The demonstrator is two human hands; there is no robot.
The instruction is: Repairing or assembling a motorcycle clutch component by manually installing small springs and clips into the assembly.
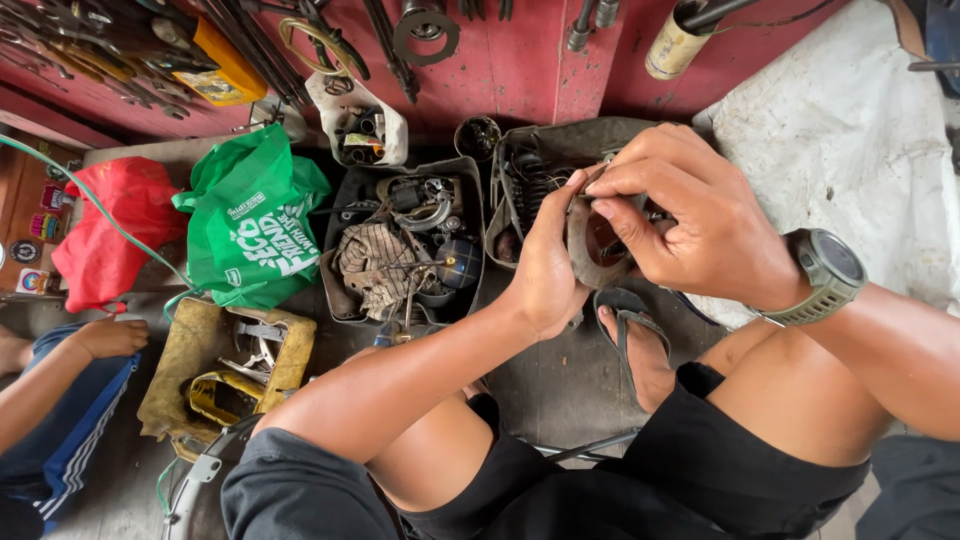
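A worn, rusty curved metal part (583,243), shaped like a ring or brake shoe, is held up in front of me. My left hand (545,262) grips its left side from below. My right hand (690,210), with a grey-green watch (828,275) on the wrist, pinches its top edge with fingers and thumb. Both hands hover above an open bin (520,180) of springs and small metal parts. My knees in black shorts and a sandalled foot (632,345) are below.
A dark bin (345,290) of greasy parts and a rag, a green bag (255,225), a red bag (110,230) and a yellow cut container (190,365) sit on the floor. Tools hang on the red wall (510,60). Another person's hand (105,338) rests at the left. A white sack (850,150) lies right.
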